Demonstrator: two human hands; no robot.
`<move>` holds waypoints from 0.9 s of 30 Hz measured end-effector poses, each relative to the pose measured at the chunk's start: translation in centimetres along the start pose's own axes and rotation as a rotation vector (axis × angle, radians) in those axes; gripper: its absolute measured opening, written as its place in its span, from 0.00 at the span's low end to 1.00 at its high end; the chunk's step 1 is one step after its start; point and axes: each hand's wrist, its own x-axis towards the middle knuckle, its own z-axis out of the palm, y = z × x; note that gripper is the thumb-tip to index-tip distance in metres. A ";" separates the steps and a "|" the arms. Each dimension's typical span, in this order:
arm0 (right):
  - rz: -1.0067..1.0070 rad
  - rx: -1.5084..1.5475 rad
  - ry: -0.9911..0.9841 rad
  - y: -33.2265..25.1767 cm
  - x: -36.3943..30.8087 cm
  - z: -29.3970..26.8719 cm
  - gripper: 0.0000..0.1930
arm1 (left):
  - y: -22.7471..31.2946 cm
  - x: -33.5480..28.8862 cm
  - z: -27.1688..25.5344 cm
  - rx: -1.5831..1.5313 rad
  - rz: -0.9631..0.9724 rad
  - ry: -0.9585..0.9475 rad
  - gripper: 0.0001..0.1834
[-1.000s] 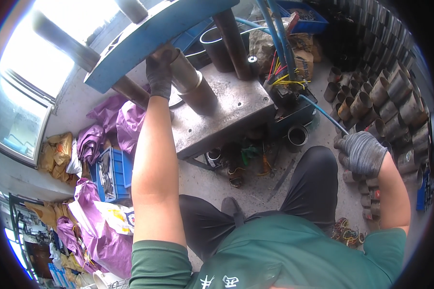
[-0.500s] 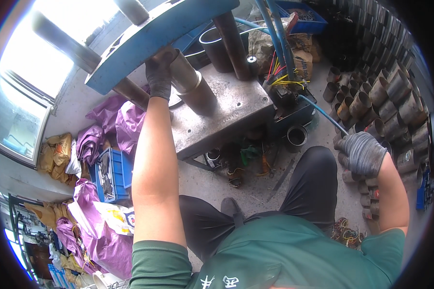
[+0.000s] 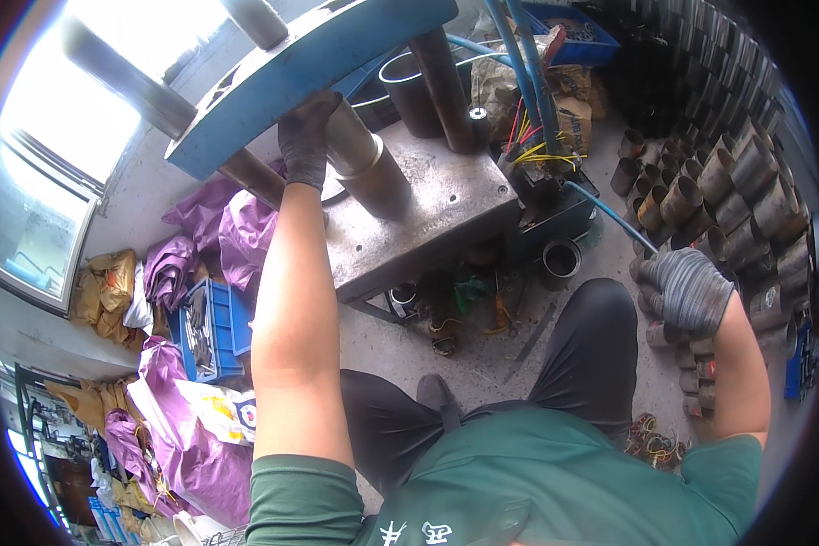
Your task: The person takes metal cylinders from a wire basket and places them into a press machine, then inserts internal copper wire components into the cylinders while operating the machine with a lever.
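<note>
My left hand (image 3: 306,136), in a dark glove, is at the upper left side of a metal cylinder (image 3: 347,138). Its fingers curl against that cylinder, partly lost in shadow. The cylinder stands on a wider dark steel tube (image 3: 376,189), with a pale ring between the two, on the press's steel table (image 3: 427,205). Above them is the blue press plate (image 3: 309,77); the contact at the cylinder's top is hard to see. Off to the right, my right hand (image 3: 689,289), in a grey knit glove, is closed around the end of a blue lever rod (image 3: 614,217).
Steel columns (image 3: 441,91) stand between table and plate. A wide tube (image 3: 409,91) is on the table behind. Blue hoses and coloured wires (image 3: 546,156) rise beside the lever. Stacked tubes (image 3: 682,196) fill the right side; purple sacks (image 3: 186,428) and a blue crate (image 3: 214,332) lie left.
</note>
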 end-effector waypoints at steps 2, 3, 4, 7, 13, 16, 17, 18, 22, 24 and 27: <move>0.020 -0.046 -0.065 -0.1 0.1 -0.2 0.13 | 0.1 -0.1 0.3 0.048 0.053 -0.026 0.18; 0.028 -0.049 -0.088 -0.3 0.2 -0.4 0.13 | 0.1 -0.1 0.3 0.067 0.073 -0.035 0.17; 0.038 -0.052 -0.111 -0.4 0.2 -0.6 0.13 | 0.2 -0.1 0.4 0.075 0.076 -0.040 0.15; -0.007 0.062 0.048 -0.2 0.0 -0.5 0.14 | -0.2 0.0 0.0 0.124 0.126 -0.050 0.14; 0.055 0.248 0.230 -0.3 -0.1 -0.9 0.15 | -0.2 0.0 0.1 0.167 0.132 -0.062 0.12; -0.060 0.252 0.650 0.6 2.3 -1.9 0.10 | 0.3 0.0 0.1 0.160 0.086 -0.057 0.12; -0.146 0.231 0.845 0.5 3.8 -3.1 0.09 | 0.5 -0.1 0.3 0.121 0.056 -0.055 0.12; -0.234 0.196 1.039 0.3 5.6 -4.2 0.07 | 0.6 -0.2 -0.1 0.093 0.024 -0.048 0.12; -0.342 -0.040 1.260 2.1 10.6 -8.9 0.07 | 1.0 -0.3 0.6 -0.034 -0.053 -0.049 0.13; -0.341 -0.069 1.297 3.6 12.8 -10.6 0.10 | 1.3 -0.2 1.1 -0.014 -0.048 -0.058 0.16; -0.287 -0.038 1.288 4.2 16.3 -12.2 0.10 | -0.3 -0.2 -0.4 -0.031 -0.051 -0.003 0.26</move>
